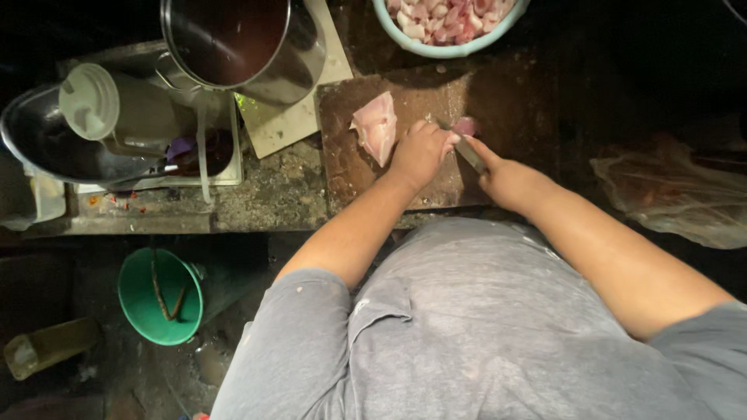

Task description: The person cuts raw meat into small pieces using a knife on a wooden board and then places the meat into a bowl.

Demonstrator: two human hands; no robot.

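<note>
A dark wooden cutting board point(405, 93) lies on the counter. A large pale pink piece of raw meat point(375, 126) rests on its left half. My left hand point(420, 152) presses down on a smaller reddish piece of meat point(467, 124) beside it. My right hand point(506, 179) grips a knife point(469, 152), whose blade points toward the small piece, close against my left fingers. A light blue bowl point(459, 50) full of cut meat chunks stands at the board's far edge.
A steel pot point(257, 47) and a white-lidded jug point(101, 105) in a metal basin point(31, 144) stand at left. A clear plastic bag point(669, 190) lies at right. A green bucket point(159, 299) sits on the floor below the counter.
</note>
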